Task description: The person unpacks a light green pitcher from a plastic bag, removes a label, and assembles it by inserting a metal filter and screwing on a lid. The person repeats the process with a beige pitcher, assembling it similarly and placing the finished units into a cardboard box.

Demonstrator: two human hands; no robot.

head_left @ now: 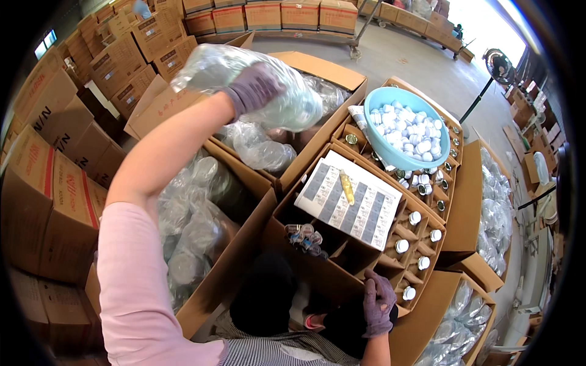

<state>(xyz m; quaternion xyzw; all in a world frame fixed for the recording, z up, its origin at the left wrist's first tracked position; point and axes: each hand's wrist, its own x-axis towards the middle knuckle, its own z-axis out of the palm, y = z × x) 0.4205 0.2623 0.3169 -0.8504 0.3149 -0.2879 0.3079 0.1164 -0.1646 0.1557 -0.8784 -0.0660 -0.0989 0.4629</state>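
My left hand [256,88], in a grey-purple glove, grips a bulging clear plastic bag [293,107]; its pale greenish contents are blurred. It hangs over an open carton [332,68] of similar clear plastic bundles. My right hand [379,302], gloved alike, has curled fingers at the near edge of a divided carton [314,259]. In that carton's cells stand several white-capped bottles [401,246]. Across it lies a printed label sheet [360,210] with a small yellow object [347,187] on top. A cluster of small clear pieces with dark and blue parts [305,238] sits in the near-left cell.
A light-blue basin [371,131] full of white caps [409,131] rests on another divided carton of bottles. Open cartons of plastic-wrapped items stand at left [244,238] and right [461,238]. Sealed cartons [52,201] are stacked at far left. A fan [499,66] stands behind.
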